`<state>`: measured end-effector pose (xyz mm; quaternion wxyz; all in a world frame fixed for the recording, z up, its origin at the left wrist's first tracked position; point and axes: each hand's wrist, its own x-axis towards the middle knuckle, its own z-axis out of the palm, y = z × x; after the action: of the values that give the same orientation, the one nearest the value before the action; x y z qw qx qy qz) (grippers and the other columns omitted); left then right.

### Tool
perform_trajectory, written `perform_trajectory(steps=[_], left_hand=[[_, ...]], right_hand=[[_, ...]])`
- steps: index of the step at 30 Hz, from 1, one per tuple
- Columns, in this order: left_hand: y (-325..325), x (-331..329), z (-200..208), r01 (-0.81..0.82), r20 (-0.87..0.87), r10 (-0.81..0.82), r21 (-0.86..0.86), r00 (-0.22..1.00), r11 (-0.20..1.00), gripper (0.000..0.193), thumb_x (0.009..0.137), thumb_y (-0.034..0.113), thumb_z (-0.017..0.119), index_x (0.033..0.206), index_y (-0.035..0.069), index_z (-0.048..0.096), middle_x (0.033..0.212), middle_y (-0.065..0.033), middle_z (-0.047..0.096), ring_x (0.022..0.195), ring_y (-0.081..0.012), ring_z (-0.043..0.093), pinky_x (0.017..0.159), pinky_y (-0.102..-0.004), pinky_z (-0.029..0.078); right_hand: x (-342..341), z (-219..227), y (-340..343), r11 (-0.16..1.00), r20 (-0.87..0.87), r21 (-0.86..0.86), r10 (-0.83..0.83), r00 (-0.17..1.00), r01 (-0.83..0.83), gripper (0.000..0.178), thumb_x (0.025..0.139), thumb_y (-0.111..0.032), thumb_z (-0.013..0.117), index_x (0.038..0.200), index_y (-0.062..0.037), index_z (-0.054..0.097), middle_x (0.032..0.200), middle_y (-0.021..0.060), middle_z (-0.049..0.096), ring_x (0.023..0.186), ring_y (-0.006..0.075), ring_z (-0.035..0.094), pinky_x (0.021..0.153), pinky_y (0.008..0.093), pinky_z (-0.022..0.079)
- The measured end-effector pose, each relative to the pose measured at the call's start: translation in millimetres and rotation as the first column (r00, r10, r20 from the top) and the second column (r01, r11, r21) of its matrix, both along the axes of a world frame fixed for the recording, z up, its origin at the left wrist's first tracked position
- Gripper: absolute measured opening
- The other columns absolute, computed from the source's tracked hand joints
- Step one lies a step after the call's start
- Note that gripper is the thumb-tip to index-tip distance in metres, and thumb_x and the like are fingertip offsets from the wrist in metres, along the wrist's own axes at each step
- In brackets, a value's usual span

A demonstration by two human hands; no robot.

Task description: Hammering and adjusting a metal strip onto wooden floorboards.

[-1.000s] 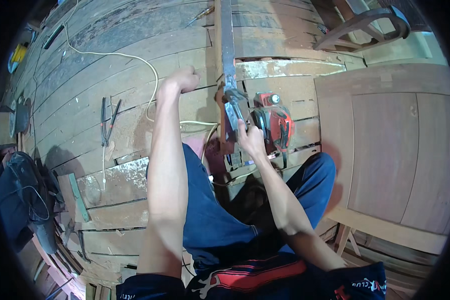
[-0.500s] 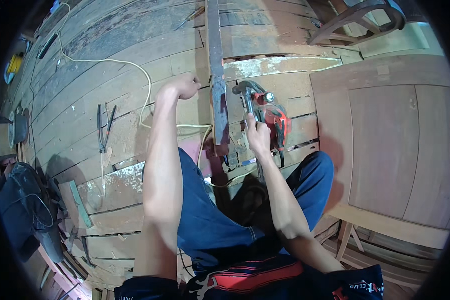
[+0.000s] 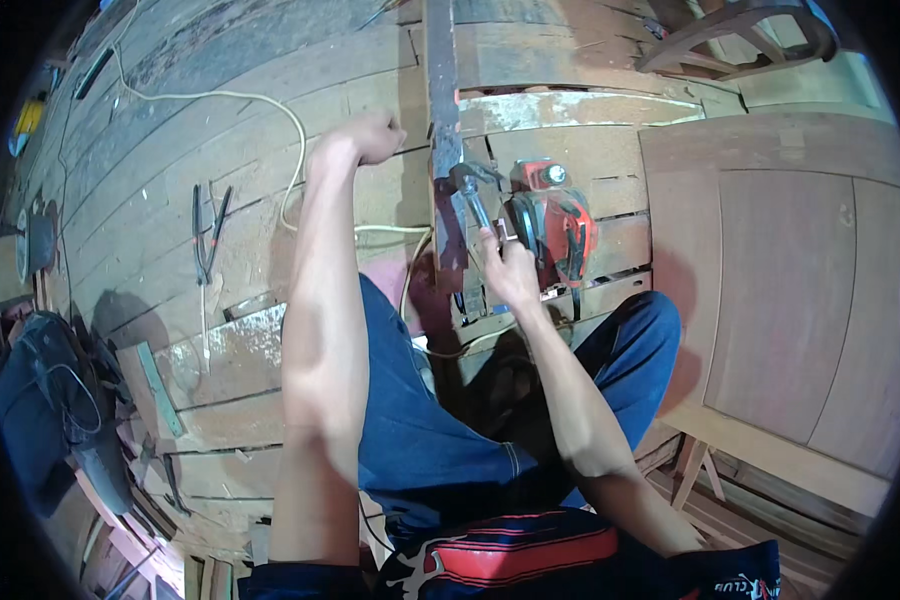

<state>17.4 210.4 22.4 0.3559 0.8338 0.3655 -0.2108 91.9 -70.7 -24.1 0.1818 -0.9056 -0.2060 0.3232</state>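
Observation:
A long, narrow dark plank [image 3: 442,90] runs away from me, its near end between my knees. My right hand [image 3: 511,272] is wrapped round the handle of a claw hammer [image 3: 478,207]. The hammer's head is at the plank's right edge; whether it touches the wood I cannot tell. On the plank's left, my left hand [image 3: 370,138] is closed with its fingers curled towards the wood. What those fingers hold, if anything, is hidden. Just right of the hammer, a red and black power tool [image 3: 573,232] lies on the floorboards.
Pincers with dark handles [image 3: 208,240] and a pale cable [image 3: 297,150] lie on the floorboards to the left. A dark bag or cloth bundle [image 3: 50,400] sits at far left. Wooden panelled furniture [image 3: 770,280] stands at right, and a curved wooden frame [image 3: 740,40] at far right.
The hammer in my right hand has swung left, its head now against or over the plank's edge. My left hand keeps its closed shape beside the plank. The view has shifted slightly.

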Motion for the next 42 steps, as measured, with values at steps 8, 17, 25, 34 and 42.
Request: perform_trajectory(steps=[8,17,25,34,42], left_hand=[[-13,-1,25,-0.055,0.151,0.052,0.014,0.987,0.998,0.037,0.091,0.029,0.053,0.117,0.003,0.058,0.110,-0.0154,0.065,0.102,-0.0293,0.061,0.088,-0.0359,0.047],[-14,-7,28,-0.022,0.153,0.025,-0.023,0.988,0.999,0.040,0.093,0.032,0.051,0.121,0.003,0.055,0.117,-0.0153,0.061,0.101,-0.0266,0.061,0.086,-0.0350,0.047],[-8,-26,24,-0.081,0.163,0.088,-0.050,0.983,0.995,0.042,0.093,0.035,0.051,0.123,0.004,0.054,0.118,-0.0151,0.061,0.100,-0.0271,0.060,0.085,-0.0367,0.047],[-8,-31,26,-0.097,0.207,0.101,-0.032,0.973,0.995,0.038,0.093,0.032,0.052,0.119,0.005,0.057,0.114,-0.0167,0.063,0.103,-0.0281,0.060,0.087,-0.0357,0.047],[-12,-30,31,-0.100,0.171,0.097,0.012,0.981,0.995,0.041,0.093,0.034,0.052,0.121,0.004,0.055,0.114,-0.0180,0.062,0.105,-0.0300,0.059,0.090,-0.0370,0.045]], right_hand=[[4,25,-22,0.961,-0.048,0.229,-0.149,0.988,0.156,0.060,0.095,-0.045,0.046,0.073,0.0089,0.060,0.052,0.0201,0.050,0.051,0.0214,0.051,0.057,0.0411,0.044],[-10,14,-23,0.974,0.008,0.170,-0.157,0.988,0.153,0.057,0.095,-0.041,0.047,0.070,0.0087,0.059,0.055,0.0242,0.054,0.056,0.0344,0.060,0.059,0.0456,0.044],[-21,18,6,0.965,0.065,0.255,-0.073,0.995,0.055,0.056,0.094,-0.040,0.048,0.069,0.0086,0.059,0.056,0.0243,0.055,0.055,0.0409,0.059,0.056,0.0460,0.044],[-25,-9,11,1.000,0.121,0.027,0.013,0.993,-0.017,0.065,0.091,-0.049,0.047,0.078,0.0118,0.064,0.071,0.0358,0.058,0.076,0.0509,0.061,0.073,0.0531,0.048],[-29,36,22,0.943,0.033,0.330,-0.051,0.998,0.037,0.051,0.094,-0.038,0.048,0.087,0.0098,0.063,0.064,0.0307,0.058,0.068,0.0426,0.064,0.064,0.0508,0.047]])
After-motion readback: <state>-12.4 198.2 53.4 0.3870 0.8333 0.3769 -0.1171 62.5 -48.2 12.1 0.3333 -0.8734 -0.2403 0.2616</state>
